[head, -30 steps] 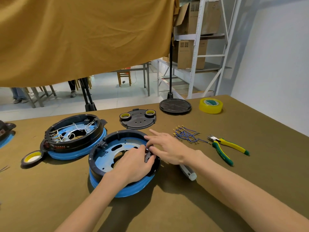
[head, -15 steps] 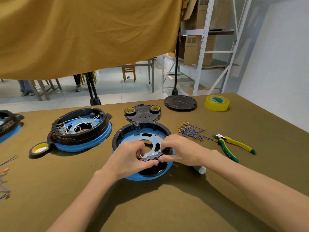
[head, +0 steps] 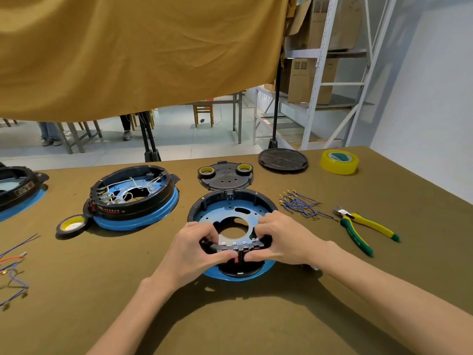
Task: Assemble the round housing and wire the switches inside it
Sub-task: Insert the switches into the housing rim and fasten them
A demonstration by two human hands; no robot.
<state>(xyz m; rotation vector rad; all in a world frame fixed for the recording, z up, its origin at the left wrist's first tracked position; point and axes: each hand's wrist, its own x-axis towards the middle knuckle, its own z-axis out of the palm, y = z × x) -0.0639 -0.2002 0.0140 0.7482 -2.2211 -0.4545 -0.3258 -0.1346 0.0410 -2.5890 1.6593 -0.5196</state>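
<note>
A round black housing with a blue inner plate and blue outer rim lies on the table in front of me. At its near wall sits a row of switches, one of them red. My left hand grips the near-left part of the housing wall, fingers curled over it, thumb pressing by the red switch. My right hand grips the near-right part the same way. A bundle of short blue wires with brass terminals lies to the right of the housing.
A wired housing sits at left beside a black tape roll. A black cover plate carries two tape rolls; a round black lid and yellow tape lie behind. Yellow-green cutters lie right; loose wires far left.
The housing now lies nearer the table's middle, turned so the switch row faces me. Both hands went from the right side of the rim to gripping its near wall.
</note>
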